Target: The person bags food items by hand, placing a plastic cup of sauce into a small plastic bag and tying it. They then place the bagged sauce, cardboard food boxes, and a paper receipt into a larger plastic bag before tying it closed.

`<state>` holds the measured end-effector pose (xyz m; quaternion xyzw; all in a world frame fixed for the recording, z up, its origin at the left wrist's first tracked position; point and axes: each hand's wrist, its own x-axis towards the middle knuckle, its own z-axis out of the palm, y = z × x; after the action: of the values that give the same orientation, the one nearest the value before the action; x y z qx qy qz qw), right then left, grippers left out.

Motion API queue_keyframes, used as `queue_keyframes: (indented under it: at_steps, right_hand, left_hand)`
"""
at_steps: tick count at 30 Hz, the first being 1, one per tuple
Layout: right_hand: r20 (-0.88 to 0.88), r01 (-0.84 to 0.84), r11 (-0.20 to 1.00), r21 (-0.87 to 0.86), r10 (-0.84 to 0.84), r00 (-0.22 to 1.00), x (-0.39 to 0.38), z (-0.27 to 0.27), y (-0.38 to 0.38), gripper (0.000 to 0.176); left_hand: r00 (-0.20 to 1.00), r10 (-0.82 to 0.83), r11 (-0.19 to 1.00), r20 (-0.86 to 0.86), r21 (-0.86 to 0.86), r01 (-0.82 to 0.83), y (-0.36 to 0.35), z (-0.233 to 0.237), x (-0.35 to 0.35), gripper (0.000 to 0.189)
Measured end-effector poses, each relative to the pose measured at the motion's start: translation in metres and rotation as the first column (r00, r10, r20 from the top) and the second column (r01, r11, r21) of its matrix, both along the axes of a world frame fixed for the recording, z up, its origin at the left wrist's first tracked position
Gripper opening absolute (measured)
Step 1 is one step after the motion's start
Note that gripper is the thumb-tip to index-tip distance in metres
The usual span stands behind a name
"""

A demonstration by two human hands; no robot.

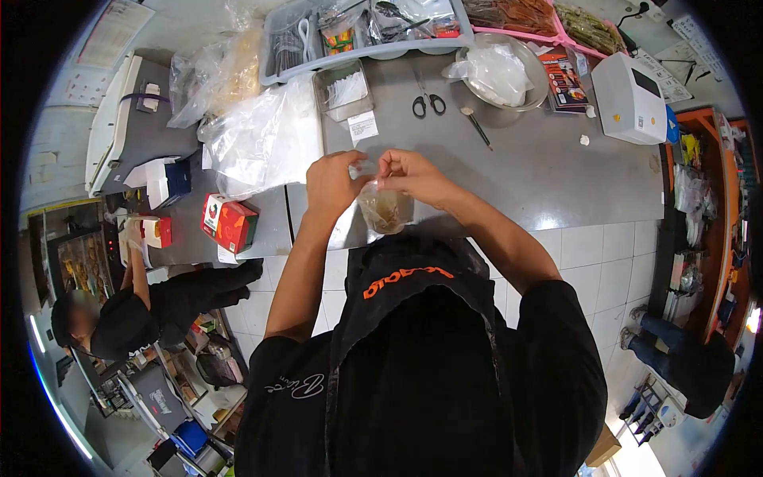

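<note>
A clear plastic bag [383, 211] with brownish contents hangs at the front edge of the metal table, just above the apron. My left hand [334, 183] grips its gathered top from the left, fingers curled. On the other side my right hand [415, 178] pinches the same top, thumb and fingertips together. The two hands are close to each other, and part of the bag's neck is hidden behind the fingers. A printed paper slip [363, 127] lies just beyond them, beside a small container of white sticks [346, 90].
Scissors [429, 105], a dark-handled tool [477, 129] and a metal bowl with a white bag [531, 75] lie farther back. Plastic sheets [270, 135] and a red box [228, 222] are left; a white device [629, 99] is right. Two other people stand at the sides.
</note>
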<state>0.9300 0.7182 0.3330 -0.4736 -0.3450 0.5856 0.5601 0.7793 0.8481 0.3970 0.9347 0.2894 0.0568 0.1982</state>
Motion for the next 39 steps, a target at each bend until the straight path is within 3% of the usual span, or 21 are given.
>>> queue_keyframes:
  at_steps: [2, 5, 6, 7, 8, 11, 14, 15, 17, 20, 23, 25, 28, 31, 32, 33, 35, 38, 39]
  right_hand:
    - [-0.115, 0.006, 0.993, -0.122, -0.02, 0.993, 0.008, 0.015, -0.004, 0.018]
    - [0.406, -0.021, 0.998, 0.057, -0.004, 0.914, 0.003, 0.043, -0.007, 0.015]
    - [0.318, -0.037, 0.996, 0.086, 0.007, 0.948, 0.0, 0.042, -0.006, 0.014]
    - [0.227, -0.048, 0.992, 0.116, 0.02, 0.974, -0.004, 0.042, -0.005, 0.013]
    - [0.135, -0.055, 0.987, 0.149, 0.034, 0.99, -0.007, 0.044, -0.003, 0.013]
    - [0.296, -0.07, 0.995, 0.076, 0.045, 0.954, -0.004, 0.059, 0.002, 0.012]
    - [0.163, -0.067, 0.976, 0.205, 0.033, 0.986, 0.012, 0.063, 0.007, 0.013]
    - [0.274, -0.044, 0.985, 0.165, -0.003, 0.962, 0.018, 0.064, 0.009, 0.013]
    - [0.484, 0.021, 0.996, 0.087, -0.061, 0.873, 0.029, 0.068, 0.007, 0.012]
    - [0.419, 0.011, 0.99, 0.144, -0.071, 0.905, 0.044, 0.084, 0.001, 0.01]
    - [0.756, -0.019, 0.976, 0.216, -0.155, 0.636, 0.028, 0.103, 0.003, 0.009]
    - [0.743, 0.013, 0.95, 0.311, -0.252, 0.62, 0.035, 0.125, 0.002, 0.008]
    - [0.754, 0.057, 0.928, 0.368, -0.334, 0.565, 0.04, 0.118, 0.008, 0.007]
    - [0.73, 0.09, 0.875, 0.476, -0.45, 0.515, 0.061, 0.129, 0.032, 0.008]
    - [0.71, 0.108, 0.888, 0.447, -0.426, 0.561, 0.045, 0.123, 0.018, 0.009]
    - [0.764, 0.063, 0.946, 0.317, -0.294, 0.574, 0.028, 0.12, -0.001, 0.011]
    - [0.869, -0.044, 0.982, 0.185, -0.143, 0.473, 0.053, 0.141, 0.011, 0.014]
    - [0.983, -0.344, 0.923, 0.172, -0.141, 0.115, 0.061, 0.113, 0.007, 0.019]
    - [0.985, -0.362, 0.921, 0.144, -0.168, -0.036, 0.061, 0.106, 0.01, 0.019]
  left_hand:
    - [0.994, 0.089, 0.996, -0.065, -0.005, -0.09, -0.001, 0.017, 0.001, 0.023]
    - [0.993, 0.113, 0.993, -0.012, -0.017, -0.113, -0.002, 0.032, -0.002, 0.019]
    - [0.995, 0.099, 0.995, 0.033, -0.02, -0.098, -0.001, 0.035, -0.002, 0.02]
    - [0.991, 0.125, 0.978, 0.053, -0.177, -0.114, -0.002, 0.037, -0.003, 0.019]
    - [0.986, 0.153, 0.937, 0.07, -0.328, -0.122, -0.001, 0.039, -0.003, 0.018]
    - [0.938, 0.321, 0.72, 0.133, -0.678, -0.15, 0.003, 0.033, -0.002, 0.017]
    - [0.878, 0.459, 0.506, 0.138, -0.853, -0.13, 0.012, 0.037, -0.002, 0.017]
    - [0.859, 0.497, 0.433, 0.123, -0.893, -0.123, 0.013, 0.04, -0.006, 0.017]
    - [0.807, 0.567, 0.381, 0.164, -0.921, -0.08, 0.017, 0.04, -0.011, 0.017]
    - [0.762, 0.61, 0.365, 0.216, -0.931, -0.028, 0.025, 0.053, -0.01, 0.019]
    - [0.776, 0.579, 0.36, 0.25, -0.932, 0.032, 0.013, 0.07, -0.009, 0.022]
    - [0.747, 0.564, 0.41, 0.352, -0.905, 0.117, 0.01, 0.091, -0.001, 0.025]
    - [0.853, 0.465, 0.386, 0.237, -0.921, 0.045, 0.018, 0.087, 0.011, 0.029]
    - [0.774, 0.508, 0.519, 0.377, -0.852, 0.074, 0.027, 0.121, 0.029, 0.027]
    - [0.744, 0.576, 0.488, 0.339, -0.873, 0.021, 0.019, 0.116, 0.015, 0.025]
    - [0.777, 0.499, 0.439, 0.385, -0.885, 0.157, 0.027, 0.116, 0.007, 0.03]
    - [0.81, 0.474, 0.394, 0.346, -0.906, 0.156, 0.024, 0.124, 0.009, 0.032]
    - [0.862, 0.407, 0.37, 0.302, -0.917, 0.147, 0.024, 0.115, 0.0, 0.036]
    - [0.87, 0.397, 0.375, 0.292, -0.917, 0.136, 0.027, 0.113, 0.003, 0.037]
